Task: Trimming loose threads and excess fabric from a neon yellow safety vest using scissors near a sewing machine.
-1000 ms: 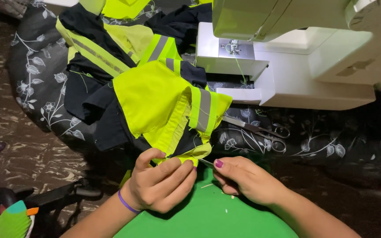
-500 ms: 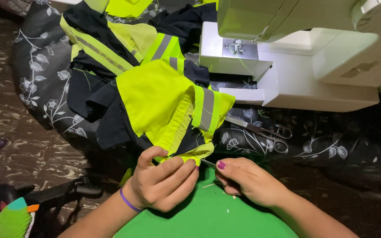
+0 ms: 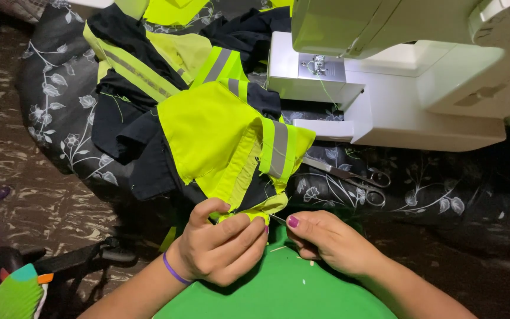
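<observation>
fluorescent yellow and black everywhere. at nine o'clock a dark floral cloth (image 3: 60, 106) covers the work surface, and down at seven o'clock a bit of green and orange fabric (image 3: 7, 295) pokes in.

moving to centre: the high-visibility garment (image 3: 219, 130), yellow with grey reflective bands, lies in a heap from twelve o'clock down to the middle, its lower hem hanging right at the hands. the left hand (image 3: 222, 248), purple band on the wrist, is curled shut and pinching that hem (image 3: 255, 208). just beside it at five o'clock the right hand (image 3: 326, 242) is closed around a thin pointed tool (image 3: 277, 218), too slim to identify, its tip aimed into the hem edge. a green lap surface (image 3: 278, 289) sits beneath both hands, with a few thread scraps on it.

judging progress: it looks like hand work on a seam at the hem, somewhere in the middle; the loose threads suggest some is done, how much remains i can't tell.

at three o'clock scissors (image 3: 355, 177) lie untouched, and at one o'clock stands the white sewing machine (image 3: 408, 77).

against the earlier frame: hands hold the same grip, same spot on the hem; only the view shifts slightly.
</observation>
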